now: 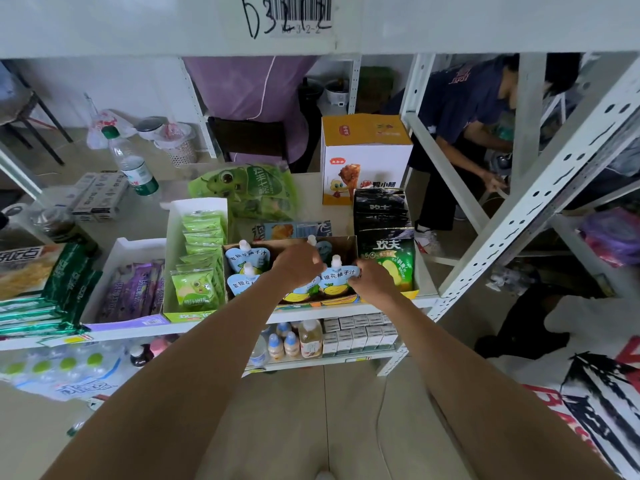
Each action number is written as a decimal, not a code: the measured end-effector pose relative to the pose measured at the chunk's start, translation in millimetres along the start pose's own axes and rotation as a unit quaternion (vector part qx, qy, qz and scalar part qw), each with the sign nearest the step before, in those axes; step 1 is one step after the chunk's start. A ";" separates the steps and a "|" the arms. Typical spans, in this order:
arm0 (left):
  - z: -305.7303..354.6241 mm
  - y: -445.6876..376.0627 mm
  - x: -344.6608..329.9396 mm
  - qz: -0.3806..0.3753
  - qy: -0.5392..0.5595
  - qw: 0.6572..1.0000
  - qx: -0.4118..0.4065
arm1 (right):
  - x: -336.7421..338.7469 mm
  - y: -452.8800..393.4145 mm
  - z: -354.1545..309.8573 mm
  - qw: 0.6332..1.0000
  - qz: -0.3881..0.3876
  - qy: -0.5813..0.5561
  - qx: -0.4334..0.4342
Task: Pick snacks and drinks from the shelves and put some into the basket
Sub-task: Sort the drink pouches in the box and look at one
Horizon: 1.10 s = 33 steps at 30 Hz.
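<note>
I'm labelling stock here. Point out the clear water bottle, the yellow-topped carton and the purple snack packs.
water bottle (133,166), head view, its label.
yellow-topped carton (363,157), head view, white front face.
purple snack packs (133,291), head view, middle pack.

- A white shelf beam (173,22) overhead, far side, carries handwritten "D32-2" beside a barcode sticker (300,12), with small print reading roughly "3-2-2" beneath the bars.
- The pale blue spouted juice pouches (246,261) in the open carton (346,242), centre of the shelf, read "金银花柚子汁".
- The orange-and-white box (363,157), far right of the shelf, shows "鸭小腿" near its bottom edge.
- The black-and-green snack bag (388,263), right of the carton, bears large characters that look like "欢夫" and the number "50".
- The beige packet (20,268) at the far left has big characters, too blurred to read surely.
</note>
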<state>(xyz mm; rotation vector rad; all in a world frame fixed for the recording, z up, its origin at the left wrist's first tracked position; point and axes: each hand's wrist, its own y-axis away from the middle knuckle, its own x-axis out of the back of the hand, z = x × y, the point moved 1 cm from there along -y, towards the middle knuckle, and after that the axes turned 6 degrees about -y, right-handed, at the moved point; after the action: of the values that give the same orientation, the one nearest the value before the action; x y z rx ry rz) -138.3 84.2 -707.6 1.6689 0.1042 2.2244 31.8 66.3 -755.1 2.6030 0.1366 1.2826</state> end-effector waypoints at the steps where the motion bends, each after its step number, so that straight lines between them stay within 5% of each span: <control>1: -0.9 4.2 3.2 0.020 0.044 0.999 0.008 | 0.8 0.7 0.5 1.000 0.007 -0.005 0.001; 5: -17.6 24.7 18.0 0.170 0.203 0.964 0.024 | 6.6 10.9 0.0 0.994 0.088 -0.060 0.026; 10: -46.0 57.3 11.6 0.318 0.179 0.926 0.095 | 9.7 36.5 -34.3 0.941 0.273 -0.136 0.144; 13: -54.2 64.6 -10.7 0.289 0.130 0.944 0.088 | -7.0 40.5 -57.4 0.938 0.214 -0.100 0.254; 18: -47.5 68.1 -33.9 0.199 0.073 0.976 0.048 | -40.5 37.6 -72.5 0.972 0.053 -0.034 0.226; 26: -42.8 62.8 -37.0 0.215 0.058 0.971 0.084 | -48.7 30.1 -73.8 0.984 0.039 -0.018 0.173; 33: -53.5 72.5 -26.2 0.313 0.179 0.933 0.006 | -23.5 40.5 -81.1 0.970 0.043 -0.102 0.216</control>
<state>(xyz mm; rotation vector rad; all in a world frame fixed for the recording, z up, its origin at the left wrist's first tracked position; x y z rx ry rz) -199.6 16.3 -728.2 1.4099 -0.3784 2.9842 -47.5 36.5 -715.3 3.1230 0.2990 1.1013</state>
